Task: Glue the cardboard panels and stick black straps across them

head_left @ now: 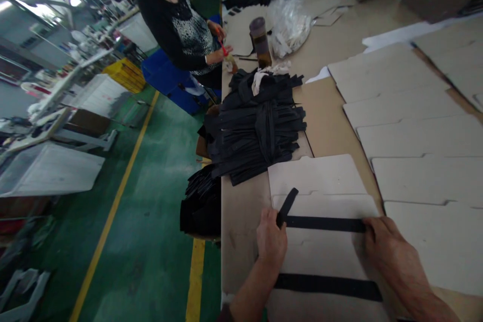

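Observation:
My left hand (271,239) is closed round a black fabric strip (289,205), whose end sticks up past the fingers. Beside that hand starts another black strip (324,224), laid flat across a pale board (317,251). Its far end is under the bent fingers of my right hand (388,246), which pinch or press it; the fingertips are partly hidden. Nearer to me, a second black strip (328,286) lies across the overlapping boards, roughly parallel to the first. Beyond my hands, a large pile of black strips (256,131) rests along the table's left edge.
Rows of overlapping pale boards (426,171) cover the right of the table. Farther back stand a bottle with dark liquid (260,43) and a clear plastic bag (290,22). A co-worker (188,25) stands at the left edge. A box of black pieces (202,206) sits below the edge.

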`<state>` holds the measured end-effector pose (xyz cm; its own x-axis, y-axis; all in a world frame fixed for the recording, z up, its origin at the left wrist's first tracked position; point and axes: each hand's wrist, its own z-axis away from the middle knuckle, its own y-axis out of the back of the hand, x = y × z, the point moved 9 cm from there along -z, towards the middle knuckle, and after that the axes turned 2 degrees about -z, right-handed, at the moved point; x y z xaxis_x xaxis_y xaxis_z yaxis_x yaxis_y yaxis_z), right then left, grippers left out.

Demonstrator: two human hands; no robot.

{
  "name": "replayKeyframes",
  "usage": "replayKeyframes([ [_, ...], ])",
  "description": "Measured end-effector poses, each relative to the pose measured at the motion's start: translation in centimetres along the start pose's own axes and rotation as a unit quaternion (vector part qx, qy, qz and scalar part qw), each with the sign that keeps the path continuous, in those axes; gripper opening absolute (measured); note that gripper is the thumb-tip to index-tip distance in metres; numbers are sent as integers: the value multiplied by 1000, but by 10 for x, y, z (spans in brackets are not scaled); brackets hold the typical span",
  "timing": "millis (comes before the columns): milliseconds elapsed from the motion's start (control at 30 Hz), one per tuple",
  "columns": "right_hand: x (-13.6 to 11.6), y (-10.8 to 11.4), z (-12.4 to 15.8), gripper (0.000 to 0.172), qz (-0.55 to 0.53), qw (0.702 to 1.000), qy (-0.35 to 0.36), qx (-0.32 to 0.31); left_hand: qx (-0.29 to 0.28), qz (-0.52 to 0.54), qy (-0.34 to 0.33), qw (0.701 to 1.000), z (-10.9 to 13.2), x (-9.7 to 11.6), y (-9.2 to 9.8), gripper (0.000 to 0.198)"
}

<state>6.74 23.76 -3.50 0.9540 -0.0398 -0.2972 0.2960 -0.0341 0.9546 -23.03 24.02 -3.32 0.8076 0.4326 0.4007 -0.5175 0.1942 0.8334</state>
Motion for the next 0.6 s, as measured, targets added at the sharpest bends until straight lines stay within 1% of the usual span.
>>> replayKeyframes([
  [33,0,-1,0,17,5,1000,6,-2,-12,-15,-23,1000,2,5,-3,18],
  [100,-2,-2,-1,17,6,1000,18,-4,-32,-23,-56,998,5,12,-9,25],
  [200,-5,-1,-5,17,1,1000,14,-20,-42,-21,-73,996,5,16,-13,28],
  [300,-8,-1,-9,11,-8,999,3,-44,-41,-31,-54,997,0,16,-13,15],
  [333,-9,-1,-10,9,-11,999,2,-48,-42,-32,-47,997,-2,16,-13,10],
  [367,-10,-2,-10,10,-12,999,1,-52,-43,-32,-43,998,-3,16,-14,9],
  [433,-9,-5,-11,13,-10,998,-7,-62,-43,-34,-36,998,-5,16,-15,13],
  [600,-1,-13,-13,12,-28,996,-33,-76,-36,-48,-13,998,-8,12,-16,17],
])
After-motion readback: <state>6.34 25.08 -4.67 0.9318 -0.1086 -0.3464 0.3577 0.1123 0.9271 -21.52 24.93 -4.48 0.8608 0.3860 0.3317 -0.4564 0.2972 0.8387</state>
